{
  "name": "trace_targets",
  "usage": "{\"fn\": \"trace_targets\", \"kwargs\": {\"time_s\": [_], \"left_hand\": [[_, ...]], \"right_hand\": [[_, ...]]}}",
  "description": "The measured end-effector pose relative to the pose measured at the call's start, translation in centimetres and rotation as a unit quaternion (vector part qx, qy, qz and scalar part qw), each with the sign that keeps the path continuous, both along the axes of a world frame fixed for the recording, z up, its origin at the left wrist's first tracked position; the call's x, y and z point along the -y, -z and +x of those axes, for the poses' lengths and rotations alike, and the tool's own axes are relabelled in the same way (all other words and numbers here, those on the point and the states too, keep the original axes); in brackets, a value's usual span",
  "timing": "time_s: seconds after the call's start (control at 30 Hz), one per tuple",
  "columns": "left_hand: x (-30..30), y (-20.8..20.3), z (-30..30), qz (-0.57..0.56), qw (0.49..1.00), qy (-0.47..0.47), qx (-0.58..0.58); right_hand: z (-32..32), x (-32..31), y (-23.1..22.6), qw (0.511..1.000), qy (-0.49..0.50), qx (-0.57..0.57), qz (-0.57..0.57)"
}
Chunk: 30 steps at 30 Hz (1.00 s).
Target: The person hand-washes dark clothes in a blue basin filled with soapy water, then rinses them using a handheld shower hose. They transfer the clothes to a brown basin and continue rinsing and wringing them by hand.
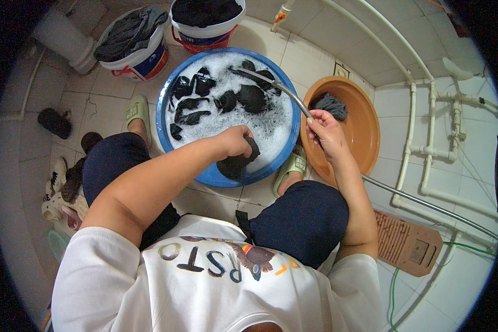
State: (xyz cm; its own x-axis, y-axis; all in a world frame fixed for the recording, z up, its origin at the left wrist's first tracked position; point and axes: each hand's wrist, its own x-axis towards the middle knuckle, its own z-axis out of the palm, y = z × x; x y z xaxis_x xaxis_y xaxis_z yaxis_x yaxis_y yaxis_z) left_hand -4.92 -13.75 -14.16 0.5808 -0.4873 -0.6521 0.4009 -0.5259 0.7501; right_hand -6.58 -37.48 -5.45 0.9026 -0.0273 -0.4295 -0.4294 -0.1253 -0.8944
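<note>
A round blue basin [161, 124] holds foamy water and several pieces of soaked black clothing [252, 98]. At its near edge, my left hand [237, 141] is closed on a bunched black cloth [238, 165] that hangs down into the suds. My right hand [327, 133], just right of the basin, grips a metal shower hose [300, 103] between thumb and fingers. The hose's dark shower head [252, 74] reaches over the far right of the foam. I cannot tell whether water runs from it.
An orange-brown basin [365, 141] with a grey cloth [331, 105] stands at the right. Two buckets of dark clothes, one left [141, 44] and one right [205, 25], stand behind. A brown washboard [406, 243] leans near white wall pipes [412, 127]. Shoes [61, 185] lie at left.
</note>
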Motion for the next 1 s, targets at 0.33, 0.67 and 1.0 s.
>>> {"fn": "trace_targets", "kwargs": {"time_s": [0.33, 0.67, 1.0], "left_hand": [[-0.2, 0.0, 0.0, 0.013, 1.0, 0.005, 0.007], [-0.1, -0.6, 0.1, 0.012, 1.0, 0.004, -0.002], [-0.1, -0.4, 0.0, -0.003, 1.0, -0.006, -0.009]], "right_hand": [[-0.1, 0.0, -0.5, 1.0, -0.012, -0.021, -0.009], [-0.1, 0.3, 0.1, 0.998, -0.036, -0.043, -0.004], [-0.1, 0.6, 0.6, 0.996, -0.058, -0.059, -0.018]]}}
